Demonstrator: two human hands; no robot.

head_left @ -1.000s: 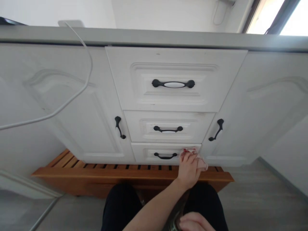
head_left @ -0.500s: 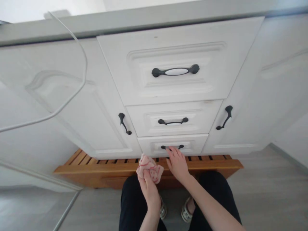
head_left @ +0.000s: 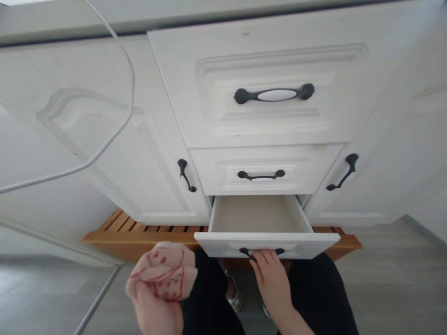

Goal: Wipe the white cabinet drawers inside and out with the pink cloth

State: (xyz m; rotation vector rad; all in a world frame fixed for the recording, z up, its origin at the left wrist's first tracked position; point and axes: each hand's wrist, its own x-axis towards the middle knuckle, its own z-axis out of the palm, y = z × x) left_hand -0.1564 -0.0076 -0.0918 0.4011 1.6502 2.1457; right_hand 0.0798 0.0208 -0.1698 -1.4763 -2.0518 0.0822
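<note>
Both hands are holding something. Just right of the lower centre of the frame, the right hand (head_left: pixel 274 284) is curling its fingers over the dark handle (head_left: pixel 246 253) of the bottom drawer (head_left: pixel 216 244), closing around the bar. At the lower left, the left hand (head_left: pixel 157 311) is gripping a crumpled pink cloth (head_left: pixel 164 267); most of its fingers are hiding behind the folds, so how tightly they are squeezing cannot be told. The cloth is bunching above that hand, apart from the drawer and overlapping the slatted wooden stand (head_left: pixel 139 240) in the view.

As for progress, the opening of the bottom drawer is looking well along: its front is standing out beyond the middle drawer (head_left: pixel 260 163), and its pale inside is showing near the centre of the frame. Whether it is reaching the end of its slide cannot be told. The middle drawer and the top drawer (head_left: pixel 275 118), higher in the frame, are sitting shut. The cloth is touching none of the drawers, so no wiping is happening; pushing the bottom drawer back in is remaining undone, and anything else left is not showing.

No brand, label or writing is appearing legibly anywhere. The cloth is carrying red dots and lines, apparently pattern rather than lettering. The white cable (head_left: pixel 132 100), looping through the upper left, is showing no readable print.
</note>
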